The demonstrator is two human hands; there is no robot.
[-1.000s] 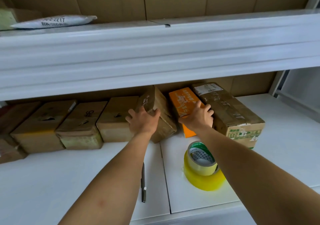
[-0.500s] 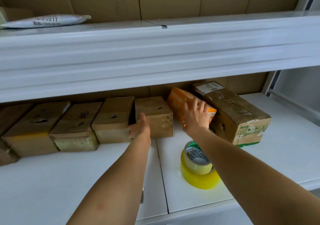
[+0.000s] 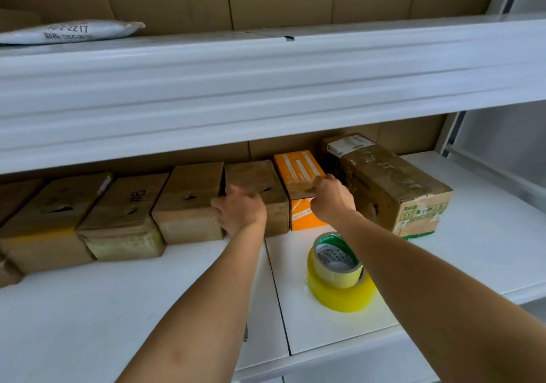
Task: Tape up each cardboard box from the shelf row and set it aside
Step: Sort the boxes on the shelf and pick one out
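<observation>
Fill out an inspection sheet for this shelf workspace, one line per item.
Surface: white shelf, seam down the middle.
Job's things: row of brown cardboard boxes, orange box, larger taped box; two yellow tape rolls stacked.
Clutter: grey mailer bag on upper shelf.
Hands: left hand grips a brown box; right hand grips the orange box.
Cables: nothing seen.
Surroundings: cardboard backing.

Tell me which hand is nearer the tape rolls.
Right. The right hand grips the orange box's front top edge, directly behind the tape rolls. The left hand is farther left, at the front of a brown box.
</observation>
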